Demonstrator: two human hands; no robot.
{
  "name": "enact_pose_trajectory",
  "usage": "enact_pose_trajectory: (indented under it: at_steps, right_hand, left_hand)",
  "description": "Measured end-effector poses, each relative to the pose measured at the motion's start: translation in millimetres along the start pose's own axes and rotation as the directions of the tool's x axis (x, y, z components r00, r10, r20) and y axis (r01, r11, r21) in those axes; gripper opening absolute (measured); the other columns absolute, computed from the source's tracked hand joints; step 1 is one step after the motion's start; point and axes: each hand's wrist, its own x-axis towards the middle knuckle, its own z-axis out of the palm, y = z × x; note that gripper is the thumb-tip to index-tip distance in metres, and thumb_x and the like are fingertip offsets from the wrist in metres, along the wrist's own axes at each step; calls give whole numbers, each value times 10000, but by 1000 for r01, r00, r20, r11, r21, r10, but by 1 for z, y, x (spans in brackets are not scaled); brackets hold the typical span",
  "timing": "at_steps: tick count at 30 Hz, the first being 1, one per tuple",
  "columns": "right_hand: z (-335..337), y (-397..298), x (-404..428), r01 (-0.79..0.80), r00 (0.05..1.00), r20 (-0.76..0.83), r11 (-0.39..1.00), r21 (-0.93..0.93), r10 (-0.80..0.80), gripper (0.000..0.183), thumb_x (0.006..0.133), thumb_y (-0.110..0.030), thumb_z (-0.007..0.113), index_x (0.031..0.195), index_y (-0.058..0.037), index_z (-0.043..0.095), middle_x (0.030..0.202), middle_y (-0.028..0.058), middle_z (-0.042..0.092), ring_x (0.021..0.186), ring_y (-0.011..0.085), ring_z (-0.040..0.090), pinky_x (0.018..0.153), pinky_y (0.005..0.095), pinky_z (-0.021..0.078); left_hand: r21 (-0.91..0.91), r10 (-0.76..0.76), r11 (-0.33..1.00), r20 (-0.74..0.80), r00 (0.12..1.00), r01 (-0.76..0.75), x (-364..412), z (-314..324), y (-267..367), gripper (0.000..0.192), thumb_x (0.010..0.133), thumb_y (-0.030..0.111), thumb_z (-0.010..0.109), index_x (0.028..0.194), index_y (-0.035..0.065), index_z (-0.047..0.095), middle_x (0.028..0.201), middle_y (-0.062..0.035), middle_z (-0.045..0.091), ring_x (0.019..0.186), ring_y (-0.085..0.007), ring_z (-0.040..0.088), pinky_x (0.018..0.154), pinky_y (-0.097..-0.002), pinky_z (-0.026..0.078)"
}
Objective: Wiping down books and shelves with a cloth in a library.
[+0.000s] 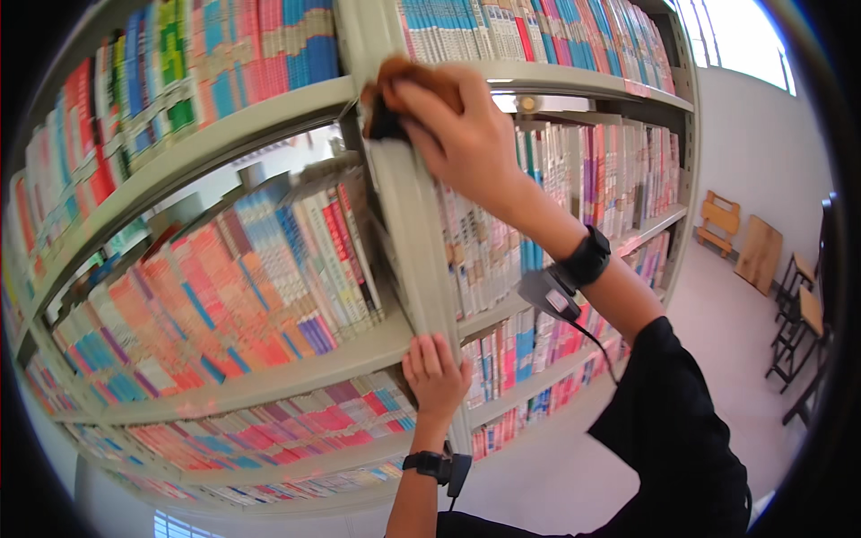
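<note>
My right hand (464, 128) grips a brown and black cloth (393, 101), blurred, and holds it against the upper part of the pale metal shelf upright (410, 222). Lower down, my left hand (436, 376) rests on the same upright with its fingers laid on the metal, holding nothing. The upright parts two bays of packed books: a row with orange and pink spines (202, 289) to the left, and a row of mostly white spines (558, 175) to the right. Whether the cloth is folded cannot be made out.
Shelf boards (269, 376) stick out on both sides of the upright. A cable hangs from the dark device (551, 296) on my right wrist. Stools (800, 316), a wooden board (759, 255) and a wooden folding chair (718, 222) stand by the right wall.
</note>
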Motion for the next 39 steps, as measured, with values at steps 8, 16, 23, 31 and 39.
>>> enact_pose_trajectory:
  at_steps: [8,16,23,31,39]
  right_hand:
    - [-35,95,9,-336,928,108,926,-170,356,342,684,-13,721,1014,-70,657,1044,155,591,835,316,619,660,346,518]
    - [-72,102,55,-950,-133,606,75,-304,784,270,880,-272,574,1050,-66,608,1014,152,607,912,354,595,757,417,478]
    - [-125,199,90,-934,124,689,318,-161,714,201,906,-158,525,1030,-25,610,926,122,636,888,242,619,756,323,498]
    - [-239,356,-29,-585,434,553,689,-427,711,266,756,1,626,1021,-17,606,990,118,645,857,246,632,758,306,498]
    - [-326,525,-62,-736,192,125,227,-638,973,231,847,-42,577,1072,-91,601,1068,159,545,981,361,556,835,392,464]
  left_hand:
    - [40,-178,984,358,917,175,0,-34,-2,629,778,282,635,1265,-43,406,1232,-241,422,1096,-460,449,869,-614,386]
    - [-133,-207,701,903,378,701,197,-188,-28,674,816,121,611,1405,9,304,1439,-224,312,1349,-358,276,1088,-501,246]
    - [-221,-533,654,543,649,723,463,-193,-47,519,930,161,521,1375,-7,315,1330,-203,413,1225,-320,430,990,-414,370]
    - [-266,-852,444,170,495,856,581,-118,1,536,914,206,600,1344,7,350,1312,-203,450,1091,-300,508,879,-426,436]
    - [25,-923,347,188,336,938,587,-95,-12,517,866,186,632,1297,-7,424,1221,-207,509,1002,-275,523,800,-425,440]
